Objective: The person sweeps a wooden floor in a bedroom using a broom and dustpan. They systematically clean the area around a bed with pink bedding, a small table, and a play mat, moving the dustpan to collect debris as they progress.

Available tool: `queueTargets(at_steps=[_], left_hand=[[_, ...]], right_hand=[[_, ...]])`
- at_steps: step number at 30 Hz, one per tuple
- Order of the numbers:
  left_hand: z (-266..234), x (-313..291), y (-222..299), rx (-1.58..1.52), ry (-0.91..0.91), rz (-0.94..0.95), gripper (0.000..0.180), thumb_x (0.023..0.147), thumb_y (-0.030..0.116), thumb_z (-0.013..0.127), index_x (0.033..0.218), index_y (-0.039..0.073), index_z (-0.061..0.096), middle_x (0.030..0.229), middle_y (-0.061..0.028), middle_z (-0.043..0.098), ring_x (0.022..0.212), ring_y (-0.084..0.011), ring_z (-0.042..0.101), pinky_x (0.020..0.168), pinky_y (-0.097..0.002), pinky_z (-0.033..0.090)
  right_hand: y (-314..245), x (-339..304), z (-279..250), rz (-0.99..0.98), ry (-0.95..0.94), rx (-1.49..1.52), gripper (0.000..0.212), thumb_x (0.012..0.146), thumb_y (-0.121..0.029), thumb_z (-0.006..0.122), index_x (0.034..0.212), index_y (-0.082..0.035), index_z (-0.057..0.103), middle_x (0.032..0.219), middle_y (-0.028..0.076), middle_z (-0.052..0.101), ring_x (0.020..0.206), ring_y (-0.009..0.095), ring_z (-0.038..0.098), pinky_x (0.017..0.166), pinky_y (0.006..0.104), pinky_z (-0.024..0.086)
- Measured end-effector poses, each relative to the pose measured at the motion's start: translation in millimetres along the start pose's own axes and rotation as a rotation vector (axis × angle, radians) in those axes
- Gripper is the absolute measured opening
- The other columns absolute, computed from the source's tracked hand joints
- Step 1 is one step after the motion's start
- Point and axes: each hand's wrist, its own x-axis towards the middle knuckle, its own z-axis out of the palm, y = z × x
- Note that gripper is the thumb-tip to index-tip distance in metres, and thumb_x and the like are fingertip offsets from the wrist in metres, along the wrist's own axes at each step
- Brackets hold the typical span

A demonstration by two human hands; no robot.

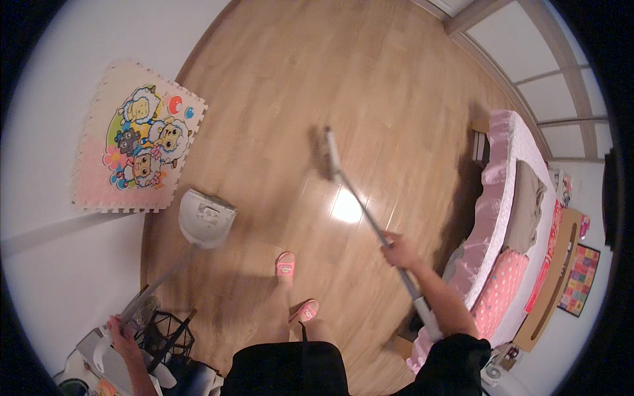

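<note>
My right hand (399,250) is closed around the grey pole of a broom (362,202), partway up. The broom's head (331,153) is over the wooden floor ahead of me, its bristle side turned left; whether it touches the floor I cannot tell. At the lower left my left hand (123,336) is wrapped around the upper handle of a long-handled dustpan. The pale grey dustpan (206,219) is ahead of that hand, near the left wall, below a foam mat. Both hands are apart, with my pink slippers (286,265) between the two tools.
A pink foam mat (135,142) with cartoon sheep leans on the left wall. On the right stands a bed (503,218) with a pink skirt and pillows. A black wire-frame stand (170,333) and cluttered furniture are by my left arm. Sliding doors (508,43) are at the far right.
</note>
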Motion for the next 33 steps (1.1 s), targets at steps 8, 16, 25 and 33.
queueTargets(at_steps=[8, 16, 25, 33], left_hand=[[-46.0, -17.4, 15.5, -0.048, 0.225, 0.140, 0.014, 0.084, 0.023, 0.046, 0.081, 0.010, 0.048, 0.074, 0.0045, 0.045, 0.054, -0.0025, 0.032, 0.047, -0.0165, 0.027], [-78.6, -16.2, 2.8, -0.172, 0.123, 0.069, 0.015, 0.082, 0.022, 0.049, 0.082, 0.007, 0.050, 0.067, 0.0029, 0.047, 0.049, -0.0037, 0.034, 0.045, -0.0181, 0.029], [-27.2, -20.7, -2.8, -0.098, 0.079, -0.111, 0.018, 0.083, 0.028, 0.045, 0.089, 0.011, 0.051, 0.082, 0.0023, 0.045, 0.073, -0.0072, 0.042, 0.058, -0.0182, 0.033], [165.2, -77.4, 87.8, 0.984, -0.027, 0.181, 0.021, 0.082, 0.012, 0.044, 0.090, -0.001, 0.057, 0.082, -0.0131, 0.056, 0.071, -0.0245, 0.048, 0.068, -0.0357, 0.040]], right_hand=[[-94.4, 79.2, 232.7, -0.289, -0.604, 0.133, 0.042, 0.072, -0.015, 0.054, 0.113, -0.009, 0.047, 0.069, 0.007, 0.057, 0.048, 0.011, 0.052, 0.042, 0.0242, 0.045], [-94.8, 155.4, 273.9, -0.507, -0.504, -0.097, 0.043, 0.069, -0.017, 0.060, 0.111, -0.011, 0.050, 0.065, 0.008, 0.057, 0.048, 0.012, 0.052, 0.041, 0.0258, 0.044], [-105.8, 148.5, -3.6, 0.042, -0.004, 0.336, 0.038, 0.075, -0.007, 0.053, 0.112, -0.007, 0.048, 0.053, 0.004, 0.048, 0.038, 0.009, 0.043, 0.034, 0.0220, 0.036], [-172.5, 181.0, 14.7, -0.104, -0.331, 0.481, 0.040, 0.075, -0.012, 0.055, 0.112, -0.001, 0.045, 0.057, 0.005, 0.051, 0.043, 0.009, 0.045, 0.037, 0.0223, 0.037]])
